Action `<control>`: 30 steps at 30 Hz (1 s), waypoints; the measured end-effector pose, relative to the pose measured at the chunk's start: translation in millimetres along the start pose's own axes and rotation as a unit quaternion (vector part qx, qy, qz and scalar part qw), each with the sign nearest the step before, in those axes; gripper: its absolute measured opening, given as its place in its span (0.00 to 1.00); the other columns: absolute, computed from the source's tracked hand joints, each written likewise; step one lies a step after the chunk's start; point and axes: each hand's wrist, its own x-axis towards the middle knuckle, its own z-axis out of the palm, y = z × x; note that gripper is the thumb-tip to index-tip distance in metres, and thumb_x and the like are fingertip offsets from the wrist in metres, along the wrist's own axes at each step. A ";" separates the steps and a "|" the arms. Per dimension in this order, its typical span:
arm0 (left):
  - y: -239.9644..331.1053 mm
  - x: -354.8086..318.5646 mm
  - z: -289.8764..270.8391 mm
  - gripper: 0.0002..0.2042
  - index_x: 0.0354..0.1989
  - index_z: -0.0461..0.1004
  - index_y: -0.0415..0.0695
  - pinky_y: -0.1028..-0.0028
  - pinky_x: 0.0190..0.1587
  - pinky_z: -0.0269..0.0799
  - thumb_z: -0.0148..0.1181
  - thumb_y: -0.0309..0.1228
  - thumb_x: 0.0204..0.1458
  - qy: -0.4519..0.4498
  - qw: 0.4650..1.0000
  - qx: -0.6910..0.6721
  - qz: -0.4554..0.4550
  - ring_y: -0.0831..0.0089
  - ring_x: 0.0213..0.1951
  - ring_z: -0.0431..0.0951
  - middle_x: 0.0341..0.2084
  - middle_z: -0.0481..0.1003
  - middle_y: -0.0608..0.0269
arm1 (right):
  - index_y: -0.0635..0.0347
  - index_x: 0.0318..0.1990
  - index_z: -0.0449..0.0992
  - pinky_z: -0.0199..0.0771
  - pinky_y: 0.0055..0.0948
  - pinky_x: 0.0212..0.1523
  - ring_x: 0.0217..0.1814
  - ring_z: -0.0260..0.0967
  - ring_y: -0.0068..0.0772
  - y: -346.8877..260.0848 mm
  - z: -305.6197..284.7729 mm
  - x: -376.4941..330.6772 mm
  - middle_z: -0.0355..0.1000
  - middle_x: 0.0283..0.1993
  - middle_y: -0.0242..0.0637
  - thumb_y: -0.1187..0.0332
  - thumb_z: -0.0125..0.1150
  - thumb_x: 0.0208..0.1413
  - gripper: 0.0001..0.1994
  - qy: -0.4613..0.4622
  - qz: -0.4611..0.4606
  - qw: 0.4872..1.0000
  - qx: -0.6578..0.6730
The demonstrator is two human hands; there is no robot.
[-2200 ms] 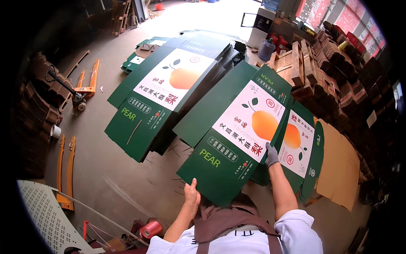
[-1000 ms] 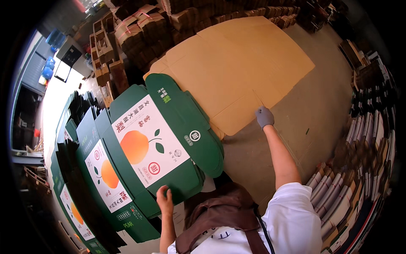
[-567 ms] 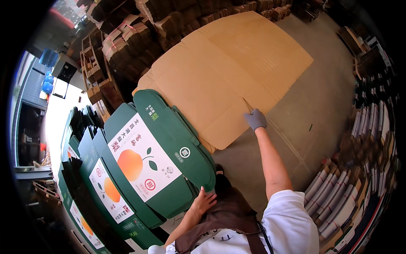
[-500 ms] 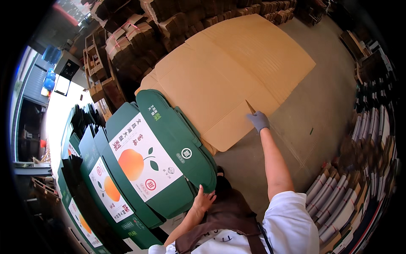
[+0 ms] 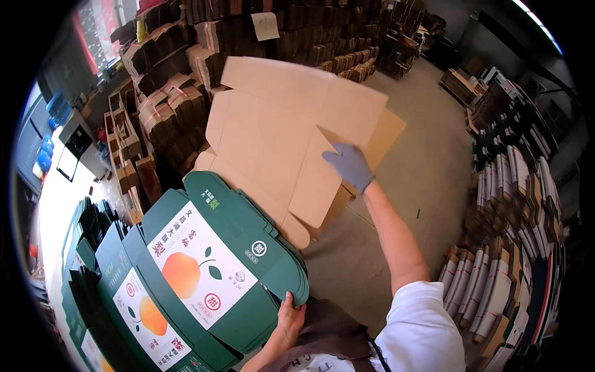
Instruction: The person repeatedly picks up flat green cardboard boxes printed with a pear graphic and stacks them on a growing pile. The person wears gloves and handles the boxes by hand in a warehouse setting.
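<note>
Lifted partly off the lower sheet [image 5: 385, 133] since a moment ago, the brown cardboard blank [image 5: 266, 127] tilts mid-frame. Nearest, bottom centre, the bare left hand [image 5: 290, 319] touches the green carton [image 5: 217, 254], lower left; whether it grips, I can't tell. Beyond, the gloved right hand [image 5: 351, 166] clutches the blank's edge. Strapped cardboard stacks [image 5: 170, 108] fill the upper left.

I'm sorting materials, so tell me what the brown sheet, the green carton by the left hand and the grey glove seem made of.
Brown sheet: matt, probably uncoated cardboard; plain tan face, straight creases.
Green carton: probably cardboard, smooth, perhaps coated; crisp print, flat rounded flaps.
Grey glove: matt, likely fabric; snug fit, any weave too small to tell.
</note>
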 end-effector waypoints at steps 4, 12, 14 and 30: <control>20.3 4.2 -13.7 0.24 0.66 0.58 0.43 0.59 0.61 0.65 0.51 0.40 0.67 -0.086 0.990 0.100 -0.050 0.54 0.59 0.70 0.64 0.65 0.52 | 0.63 0.29 0.74 0.73 0.43 0.35 0.30 0.73 0.51 -186.0 -51.7 -34.8 0.72 0.25 0.48 0.58 0.58 0.56 0.15 -0.005 -0.185 0.980 -0.071; 243.1 -158.9 -83.7 0.44 0.67 0.58 0.35 0.54 0.61 0.68 0.38 0.68 0.60 -0.225 0.934 0.057 0.270 0.53 0.65 0.67 0.64 0.65 0.42 | 0.54 0.29 0.70 0.71 0.36 0.31 0.30 0.72 0.40 -303.1 113.0 -181.5 0.68 0.26 0.40 0.69 0.55 0.50 0.03 0.007 -0.452 0.824 -0.341; 276.7 -178.3 -125.4 0.46 0.66 0.59 0.35 0.54 0.59 0.71 0.39 0.70 0.58 -0.267 0.920 0.050 0.281 0.52 0.62 0.72 0.60 0.69 0.42 | 0.56 0.35 0.72 0.68 0.36 0.30 0.31 0.70 0.38 -291.6 159.5 -212.9 0.67 0.28 0.35 0.68 0.56 0.49 0.06 -0.036 -0.435 0.821 -0.368; 189.0 -194.3 -254.3 0.05 0.36 0.75 0.39 0.79 0.31 0.71 0.63 0.27 0.57 0.240 0.886 0.170 0.358 0.81 0.27 0.74 0.26 0.77 0.67 | 0.57 0.55 0.76 0.76 0.39 0.51 0.51 0.77 0.48 -239.4 317.2 -289.5 0.79 0.47 0.46 0.44 0.55 0.60 0.27 -0.637 -0.299 0.697 -0.136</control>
